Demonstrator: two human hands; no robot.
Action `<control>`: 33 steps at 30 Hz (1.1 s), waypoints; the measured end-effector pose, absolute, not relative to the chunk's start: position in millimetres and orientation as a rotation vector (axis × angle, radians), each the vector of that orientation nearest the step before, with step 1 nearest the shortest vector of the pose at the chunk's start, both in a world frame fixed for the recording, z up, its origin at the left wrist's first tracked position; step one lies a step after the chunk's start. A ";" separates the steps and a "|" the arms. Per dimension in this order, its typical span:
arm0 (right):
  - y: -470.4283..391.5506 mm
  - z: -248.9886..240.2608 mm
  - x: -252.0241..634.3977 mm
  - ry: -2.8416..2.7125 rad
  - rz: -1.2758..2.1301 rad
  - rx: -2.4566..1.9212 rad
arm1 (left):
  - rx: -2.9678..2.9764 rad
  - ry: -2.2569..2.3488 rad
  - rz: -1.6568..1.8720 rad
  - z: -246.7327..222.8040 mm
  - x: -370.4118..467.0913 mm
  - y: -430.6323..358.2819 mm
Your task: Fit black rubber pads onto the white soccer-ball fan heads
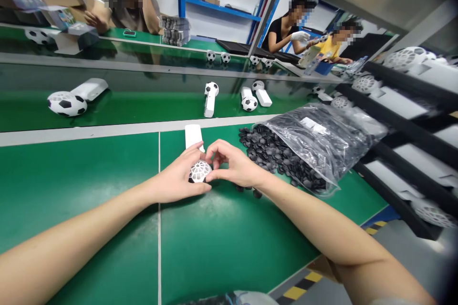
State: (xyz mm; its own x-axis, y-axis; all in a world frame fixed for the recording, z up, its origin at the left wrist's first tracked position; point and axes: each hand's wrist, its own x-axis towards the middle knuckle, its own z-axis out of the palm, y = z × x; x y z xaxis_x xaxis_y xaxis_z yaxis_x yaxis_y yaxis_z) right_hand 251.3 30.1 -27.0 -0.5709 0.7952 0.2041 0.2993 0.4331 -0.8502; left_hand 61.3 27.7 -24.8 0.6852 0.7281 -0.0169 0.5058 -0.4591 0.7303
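Note:
Near the middle of the green table, my left hand is wrapped round a white openwork ball with a few black patches at its rim. A white rectangular body extends beyond the ball, away from me. My right hand touches the ball's right side, its thumb and fingers curled together; whatever they may pinch is too small to make out. Right of my hands, many small black pieces spill from a clear plastic bag. Several more lie beneath my right wrist.
Beyond the table's pale edge, a green belt carries white units with black-and-white balls. At the right stands a black rack holding similar white units. People sit across the line, with boxes at the far left.

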 end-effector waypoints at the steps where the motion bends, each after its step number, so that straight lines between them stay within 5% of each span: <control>1: 30.5 -29.0 251.5 -2.060 1.088 -0.917 | 2.160 0.944 0.405 -25.8 61.5 27.3; 12: 16.0 -53.0 249.7 -1.960 1.015 -0.789 | 2.199 0.904 0.510 -32.0 61.6 22.5; 24: 27.4 -59.7 246.5 -1.591 1.643 -0.847 | 2.132 0.989 0.537 -37.7 63.0 24.9; 33: 20.3 -60.1 248.2 -1.739 1.388 -0.838 | 2.095 0.949 0.562 -33.4 65.0 22.6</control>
